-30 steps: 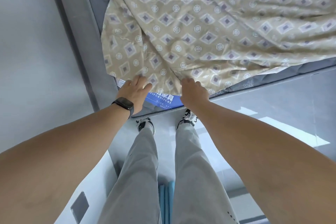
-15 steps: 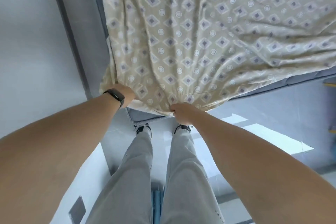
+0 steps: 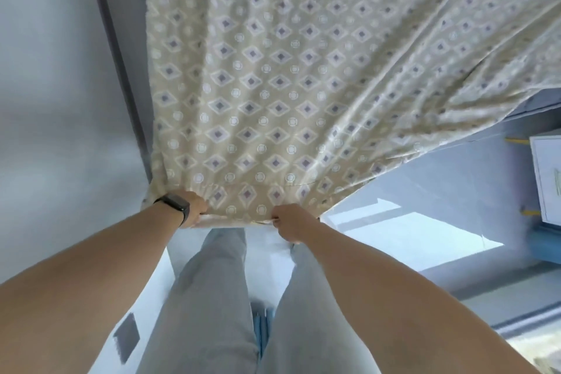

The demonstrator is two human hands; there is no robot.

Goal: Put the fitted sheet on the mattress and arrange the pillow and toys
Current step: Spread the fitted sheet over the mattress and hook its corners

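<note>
fitted sheet (image 3: 303, 76) runs lengthwise away | left hand (image 3: 194, 211), right hand (image 3: 293, 222) clench its near hem

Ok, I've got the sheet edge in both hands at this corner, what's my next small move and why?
Probably pull the hem down and tuck it under the corner. Both the left hand and right hand grip the sheet at its edge, and the sheet already covers the corner, though folds run toward the right side.

soft patterned cloth sheet (image 3: 288, 85), glossy floor (image 3: 409, 231)

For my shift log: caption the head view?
Both hands, left and right, grip the patterned fitted sheet's near hem.
</note>
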